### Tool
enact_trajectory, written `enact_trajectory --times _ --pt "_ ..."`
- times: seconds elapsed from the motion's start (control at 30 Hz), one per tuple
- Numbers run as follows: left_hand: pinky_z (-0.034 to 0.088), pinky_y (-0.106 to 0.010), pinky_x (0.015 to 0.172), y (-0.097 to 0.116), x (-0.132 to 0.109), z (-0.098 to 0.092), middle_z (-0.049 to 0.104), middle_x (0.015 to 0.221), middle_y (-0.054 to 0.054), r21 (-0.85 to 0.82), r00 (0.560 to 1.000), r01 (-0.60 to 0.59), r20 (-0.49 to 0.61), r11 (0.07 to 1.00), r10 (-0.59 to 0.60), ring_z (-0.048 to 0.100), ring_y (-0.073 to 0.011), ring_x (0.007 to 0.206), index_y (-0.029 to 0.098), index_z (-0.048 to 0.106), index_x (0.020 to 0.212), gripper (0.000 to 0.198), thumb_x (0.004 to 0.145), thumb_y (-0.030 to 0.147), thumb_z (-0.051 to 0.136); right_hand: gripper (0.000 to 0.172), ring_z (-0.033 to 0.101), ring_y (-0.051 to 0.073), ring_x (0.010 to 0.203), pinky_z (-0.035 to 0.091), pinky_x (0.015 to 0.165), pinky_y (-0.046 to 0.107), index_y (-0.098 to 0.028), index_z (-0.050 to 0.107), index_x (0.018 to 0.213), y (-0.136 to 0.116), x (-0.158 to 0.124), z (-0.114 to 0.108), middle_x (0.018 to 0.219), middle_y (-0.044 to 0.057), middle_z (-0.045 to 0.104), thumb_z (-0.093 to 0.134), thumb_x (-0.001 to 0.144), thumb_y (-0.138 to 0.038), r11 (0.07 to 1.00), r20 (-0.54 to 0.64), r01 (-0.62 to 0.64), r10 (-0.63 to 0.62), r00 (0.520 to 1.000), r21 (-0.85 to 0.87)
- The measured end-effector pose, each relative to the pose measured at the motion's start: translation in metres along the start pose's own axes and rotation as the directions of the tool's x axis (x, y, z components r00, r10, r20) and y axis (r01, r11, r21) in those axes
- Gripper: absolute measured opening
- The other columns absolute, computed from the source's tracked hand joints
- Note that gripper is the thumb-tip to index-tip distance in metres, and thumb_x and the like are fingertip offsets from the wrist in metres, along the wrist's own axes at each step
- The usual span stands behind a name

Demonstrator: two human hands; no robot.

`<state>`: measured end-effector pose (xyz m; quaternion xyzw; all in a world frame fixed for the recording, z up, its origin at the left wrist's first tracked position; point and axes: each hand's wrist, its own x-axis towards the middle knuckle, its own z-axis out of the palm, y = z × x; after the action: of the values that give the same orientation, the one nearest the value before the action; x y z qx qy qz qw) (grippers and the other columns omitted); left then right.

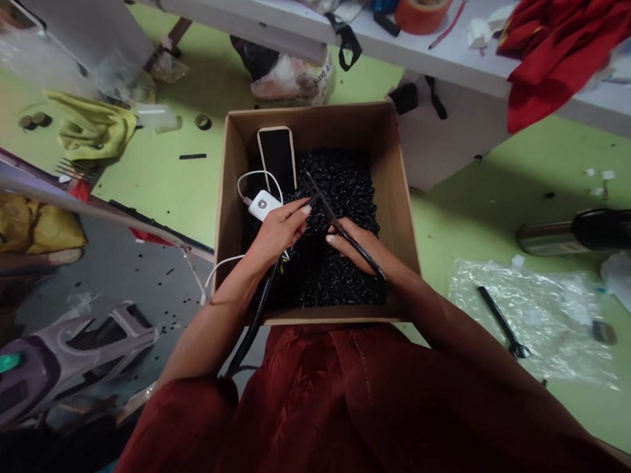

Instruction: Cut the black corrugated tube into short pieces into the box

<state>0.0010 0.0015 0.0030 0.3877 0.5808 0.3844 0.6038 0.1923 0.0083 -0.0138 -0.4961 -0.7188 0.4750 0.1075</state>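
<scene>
Your left grip (279,231) and right grip (360,252) were both inside an open cardboard box (311,123), side by side above a bed of small black plastic pellets (337,191). A thin black strip (346,232) ran diagonally between them and along your right grip's thumb side. You could not tell from this view whether either grip was clenched on it or only resting against it. Beyond your left grip, a white power bank (263,205) lay on the pellets, with a white cable (259,171) looping from it. Farther beyond, a black-screened smartphone (277,158) leaned against the far wall of the box. A black corrugated hose (254,328) ran from under your left grip, over the near wall of the box. The pellets covered the box floor, and both devices lay uncovered.
</scene>
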Motion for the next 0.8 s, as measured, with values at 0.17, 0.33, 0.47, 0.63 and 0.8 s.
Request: enact_trajectory --times 0.17,0.33,0.47,0.63,0.8 --pt "0.016 -0.02 0.039 0.0013 -0.0004 0.0008 0.043 0.058 0.004 -0.012 1.0 0.026 -0.007 1.0 -0.026 0.031 -0.0019 0.041 0.015 0.059 0.126 0.04 0.088 0.025 0.052 0.024 0.059 0.019 0.072 0.043 0.069 0.031 -0.023 0.054 0.101 -0.0008 -0.0003 0.0005 0.081 0.002 0.063 0.048 0.083 -0.039 0.999 -0.034 -0.029 0.028 0.999 -0.033" --pt "0.016 -0.02 0.039 0.0004 0.0001 0.0007 0.044 0.058 0.004 -0.029 1.0 0.03 0.0 0.999 -0.03 0.031 -0.0022 0.041 0.015 0.06 0.124 0.039 0.087 0.025 0.053 0.019 0.06 0.02 0.076 0.042 0.071 0.03 -0.023 0.054 0.097 0.0009 -0.0008 0.0005 0.082 0.002 0.065 0.047 0.082 -0.031 0.996 -0.064 0.016 -0.022 0.998 -0.093" --pt "0.015 -0.02 0.039 0.0009 0.0 0.0005 0.044 0.057 0.004 -0.045 1.0 0.029 0.0 0.999 -0.029 0.03 -0.0022 0.04 0.015 0.062 0.12 0.035 0.087 0.024 0.053 0.017 0.061 0.021 0.078 0.042 0.071 0.03 -0.024 0.053 0.096 0.0018 -0.0006 0.001 0.084 0.002 0.066 0.046 0.081 -0.027 0.992 -0.074 0.02 -0.029 0.997 -0.125" --pt "0.015 -0.02 0.039 0.0015 -0.0002 -0.0004 0.044 0.057 0.004 -0.049 0.999 0.046 0.001 0.998 -0.046 0.029 -0.0017 0.039 0.015 0.062 0.12 0.035 0.088 0.024 0.054 0.017 0.061 0.021 0.077 0.042 0.073 0.03 -0.024 0.053 0.095 0.0008 -0.0007 0.0024 0.084 0.002 0.066 0.045 0.079 -0.023 0.988 -0.089 0.021 -0.035 0.995 -0.153" --pt "0.015 -0.02 0.039 -0.0021 0.0025 -0.0023 0.045 0.057 0.004 -0.048 0.999 0.044 0.007 0.998 -0.044 0.029 -0.0018 0.039 0.015 0.061 0.122 0.037 0.087 0.025 0.054 0.017 0.061 0.021 0.074 0.042 0.069 0.029 -0.024 0.054 0.092 -0.0018 -0.0022 0.0041 0.079 0.002 0.065 0.045 0.078 -0.021 0.987 -0.11 -0.013 -0.005 0.994 -0.159"
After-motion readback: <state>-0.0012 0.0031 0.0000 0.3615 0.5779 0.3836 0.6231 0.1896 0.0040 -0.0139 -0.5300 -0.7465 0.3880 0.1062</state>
